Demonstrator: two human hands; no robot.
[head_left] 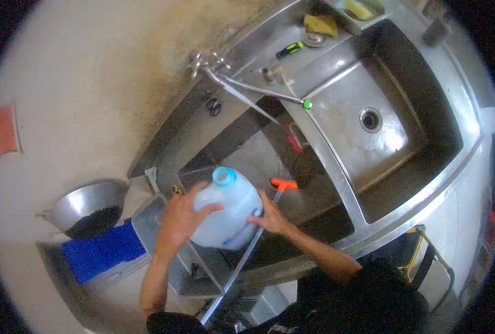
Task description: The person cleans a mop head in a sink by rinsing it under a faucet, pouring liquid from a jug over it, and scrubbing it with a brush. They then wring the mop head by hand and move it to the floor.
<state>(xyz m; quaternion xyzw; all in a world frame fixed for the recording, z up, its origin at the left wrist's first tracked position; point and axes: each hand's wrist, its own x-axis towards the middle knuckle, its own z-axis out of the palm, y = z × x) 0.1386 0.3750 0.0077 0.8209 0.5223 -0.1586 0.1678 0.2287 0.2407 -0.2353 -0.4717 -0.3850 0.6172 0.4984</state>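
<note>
A large, cloudy white plastic jug with a light-blue neck is held between my two hands over the near edge of the left sink basin. Its uncapped mouth faces up toward me. My left hand is wrapped round the jug's left side, thumb across its front. On the opposite side, my right hand grips the lower right, fingers partly hidden behind it. Close by the right hand runs the pole of a squeegee with an orange head, which reaches into the basin.
A tap with a green-tipped spout rises at the wall. The right basin has a drain. A screwdriver and yellow cloth lie on the back ledge. At left are a metal bowl and blue cloth.
</note>
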